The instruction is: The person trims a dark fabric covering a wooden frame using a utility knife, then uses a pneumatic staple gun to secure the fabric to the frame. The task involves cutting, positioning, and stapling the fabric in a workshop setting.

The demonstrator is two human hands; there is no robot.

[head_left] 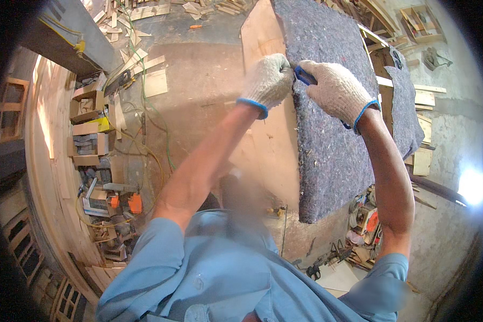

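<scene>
Nearest you is your blue shirt, with both forearms reaching out beyond it. Ahead stands a pale wood panel, and the grey felt lies along its right side, its near corner toward you and its long edge running away from you. Toward the felt's far part, your gloved hands are close together at that edge. Your right hand is closed around a blue tool, whose tip points toward your left hand. Your left hand is curled over the panel, right by the felt's edge; you cannot tell whether it grips the felt. Off to your left, a green hose trails across the floor. Farthest out, wood scraps lie scattered, and a divided wooden tray sits at far right.
</scene>
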